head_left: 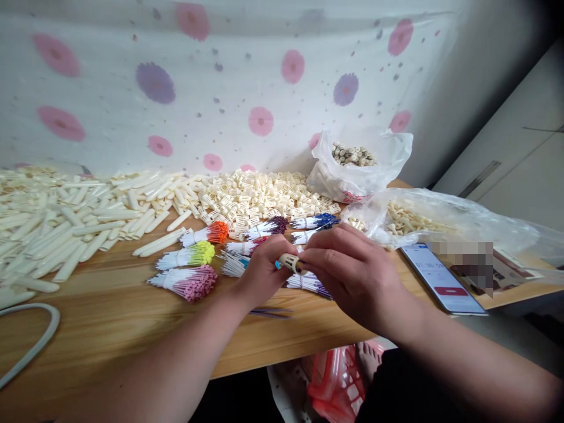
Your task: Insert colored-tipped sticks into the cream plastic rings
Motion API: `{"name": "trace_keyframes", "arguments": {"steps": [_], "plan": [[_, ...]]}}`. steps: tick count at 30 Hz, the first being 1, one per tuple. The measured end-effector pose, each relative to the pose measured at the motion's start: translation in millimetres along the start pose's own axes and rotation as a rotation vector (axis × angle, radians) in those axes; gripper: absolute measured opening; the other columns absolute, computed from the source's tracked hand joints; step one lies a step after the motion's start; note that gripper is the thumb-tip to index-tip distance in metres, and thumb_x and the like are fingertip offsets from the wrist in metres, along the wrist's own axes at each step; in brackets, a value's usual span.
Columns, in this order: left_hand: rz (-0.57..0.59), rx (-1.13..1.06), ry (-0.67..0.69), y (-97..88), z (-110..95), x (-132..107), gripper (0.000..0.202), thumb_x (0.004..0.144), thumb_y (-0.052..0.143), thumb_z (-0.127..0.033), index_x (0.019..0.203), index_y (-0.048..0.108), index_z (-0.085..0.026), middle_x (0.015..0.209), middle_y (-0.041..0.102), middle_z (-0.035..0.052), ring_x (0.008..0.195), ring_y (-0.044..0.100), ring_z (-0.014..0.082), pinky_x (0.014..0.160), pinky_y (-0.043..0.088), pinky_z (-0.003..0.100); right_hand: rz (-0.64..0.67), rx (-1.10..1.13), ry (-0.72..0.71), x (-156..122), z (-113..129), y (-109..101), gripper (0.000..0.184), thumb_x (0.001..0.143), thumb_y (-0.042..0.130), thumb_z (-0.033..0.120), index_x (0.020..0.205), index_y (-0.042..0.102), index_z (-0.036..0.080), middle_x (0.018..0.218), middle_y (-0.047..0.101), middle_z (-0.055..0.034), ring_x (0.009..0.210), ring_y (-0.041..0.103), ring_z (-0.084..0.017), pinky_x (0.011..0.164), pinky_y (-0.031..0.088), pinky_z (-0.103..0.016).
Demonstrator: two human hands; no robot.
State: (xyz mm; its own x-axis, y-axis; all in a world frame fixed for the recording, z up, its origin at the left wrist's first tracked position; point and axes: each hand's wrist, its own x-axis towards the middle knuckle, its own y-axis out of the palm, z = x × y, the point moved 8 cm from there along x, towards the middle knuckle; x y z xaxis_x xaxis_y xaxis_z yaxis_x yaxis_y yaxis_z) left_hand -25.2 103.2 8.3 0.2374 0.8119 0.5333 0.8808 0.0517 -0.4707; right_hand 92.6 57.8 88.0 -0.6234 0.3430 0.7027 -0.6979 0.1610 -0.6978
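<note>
My left hand (264, 270) is closed around a short cream slotted plastic sleeve (289, 262), with a bit of light blue showing beside its thumb. Pinched fingers of my right hand (352, 264) meet the sleeve's other end, and what they grip there is hidden. Around both hands lie bundles of thin white pen refills with coloured ends: orange (217, 232), yellow (204, 253), pink (196, 283), dark purple (275, 225) and blue (319, 221). Several loose dark refills (271, 312) rest on the table just below my left hand.
Long cream pen barrels (83, 220) are heaped at the left, slotted sleeves (264, 197) at the back. Plastic bags of small parts (352, 155) and cream pieces (409, 218) stand right. A phone (440, 279) lies near the edge. A red basket (337, 382) sits below; a white cable (48, 335) curves left.
</note>
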Motion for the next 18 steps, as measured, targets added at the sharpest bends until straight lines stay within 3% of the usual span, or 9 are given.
{"name": "trace_keyframes", "arguments": {"steps": [4,8,18], "plan": [[0.056,0.093,0.021,1.7,-4,-1,0.026,0.082,0.057,-0.042,0.092,0.058,-0.019,0.087,0.054,0.0035,0.084,0.051,0.0188,0.076,0.040,0.031,-0.035,-0.087,0.031,-2,-7,-9,0.014,0.084,0.054,0.011,0.090,0.064,0.020,0.094,0.057,-0.0076,0.084,0.053,-0.018,0.069,0.046,-0.033],[0.084,0.089,0.105,3.9,-13,-5,0.031,0.092,0.040,-0.040,0.109,0.054,-0.018,0.098,0.054,0.0073,0.097,0.049,0.0209,0.087,0.039,0.034,-0.055,-0.102,0.051,-2,-9,-14,0.010,0.084,0.055,0.014,0.080,0.063,0.019,0.089,0.052,-0.0069,0.082,0.052,-0.018,0.068,0.046,-0.034],[-0.087,0.361,0.091,-3.8,-17,-5,0.041,0.092,0.034,-0.047,0.095,0.059,-0.014,0.088,0.053,0.0091,0.088,0.050,0.0222,0.079,0.042,0.036,-0.153,0.058,0.173,-9,-23,-5,0.009,0.082,0.057,0.009,0.079,0.061,0.016,0.090,0.056,-0.0064,0.088,0.053,-0.018,0.075,0.046,-0.035]]}}
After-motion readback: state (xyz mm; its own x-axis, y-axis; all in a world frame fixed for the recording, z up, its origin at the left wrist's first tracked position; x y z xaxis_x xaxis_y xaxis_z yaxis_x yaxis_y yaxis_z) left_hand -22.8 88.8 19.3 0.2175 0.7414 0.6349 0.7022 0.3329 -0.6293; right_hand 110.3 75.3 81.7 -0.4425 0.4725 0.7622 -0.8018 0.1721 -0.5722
